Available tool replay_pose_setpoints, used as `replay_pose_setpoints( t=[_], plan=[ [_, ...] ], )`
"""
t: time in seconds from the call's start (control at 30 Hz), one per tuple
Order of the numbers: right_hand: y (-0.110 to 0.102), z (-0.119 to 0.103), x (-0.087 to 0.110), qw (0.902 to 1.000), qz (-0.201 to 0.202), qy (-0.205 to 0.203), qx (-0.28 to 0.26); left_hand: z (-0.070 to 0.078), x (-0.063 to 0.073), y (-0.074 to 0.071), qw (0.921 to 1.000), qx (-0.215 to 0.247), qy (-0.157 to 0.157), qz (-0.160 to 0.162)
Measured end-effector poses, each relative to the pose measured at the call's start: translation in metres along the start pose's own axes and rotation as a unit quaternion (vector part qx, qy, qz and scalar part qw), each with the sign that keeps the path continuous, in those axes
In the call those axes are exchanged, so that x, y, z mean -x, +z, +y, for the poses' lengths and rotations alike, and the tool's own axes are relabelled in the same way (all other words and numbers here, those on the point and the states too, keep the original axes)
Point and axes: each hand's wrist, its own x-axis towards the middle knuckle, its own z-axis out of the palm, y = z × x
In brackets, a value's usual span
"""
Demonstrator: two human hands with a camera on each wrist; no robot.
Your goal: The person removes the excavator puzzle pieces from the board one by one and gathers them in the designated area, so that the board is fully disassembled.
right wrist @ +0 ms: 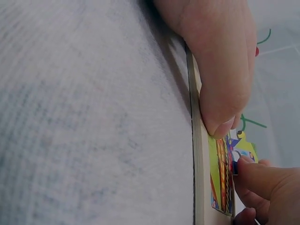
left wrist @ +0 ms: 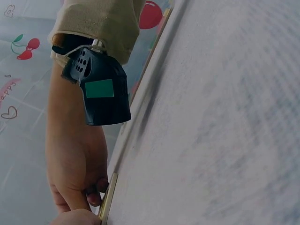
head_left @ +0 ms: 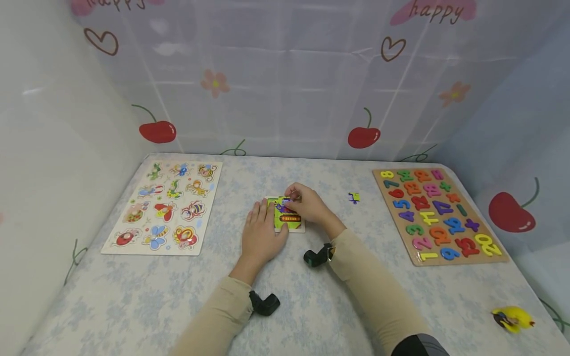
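Observation:
A small jigsaw board (head_left: 297,229) with a colourful tracked vehicle on lime green lies at mid-table. My left hand (head_left: 262,232) rests flat along its left side, fingers extended; in the right wrist view its thumb (right wrist: 220,126) presses the board's frame (right wrist: 201,178). My right hand (head_left: 309,205) pinches a jigsaw piece (right wrist: 244,149) between thumb and fingers at the board's upper right, and the piece looks tilted above the picture. The left wrist view has my right hand (left wrist: 77,159) at the board's edge, its fingertips partly hidden. One loose jigsaw piece (head_left: 354,198) lies farther right.
On the left is a white insect puzzle board (head_left: 149,237); on the right, a wooden board of coloured numbers (head_left: 420,237). A yellow toy duck (head_left: 513,319) lies near the right front edge. Printed curtains (head_left: 285,99) enclose the table's back and sides.

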Motion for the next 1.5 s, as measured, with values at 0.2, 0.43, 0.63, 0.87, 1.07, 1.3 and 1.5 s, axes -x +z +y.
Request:
replay_pose_setpoints(
  t=[0.2,0.43,0.63,0.87,1.07,1.3,1.5],
  plan=[
    [0.001,0.0,-0.001,0.9998,-0.002,0.0,0.017,0.0,0.0,0.0,1.0,0.002,-0.001,0.003],
    [0.001,0.001,-0.002,0.9999,-0.002,0.002,0.014,0.0,0.001,0.0,0.9998,0.011,0.002,0.017],
    [0.001,0.004,-0.002,1.0,-0.005,-0.003,0.007,0.0,0.001,0.001,0.9994,0.019,0.005,0.03],
    [-0.001,0.005,-0.003,1.0,-0.009,-0.004,-0.003,0.001,0.002,-0.001,0.999,0.01,0.015,0.04],
    [-0.003,0.004,-0.004,0.9992,-0.009,0.006,-0.039,0.003,0.003,-0.004,0.9989,0.003,0.018,0.042],
    [-0.009,0.006,-0.003,0.9986,-0.007,0.008,-0.052,0.003,0.004,-0.004,0.9991,0.0,0.019,0.039],
    [-0.026,0.012,0.003,0.9986,0.011,0.028,-0.043,0.003,0.004,-0.004,0.999,0.003,0.018,0.041]
  ],
)
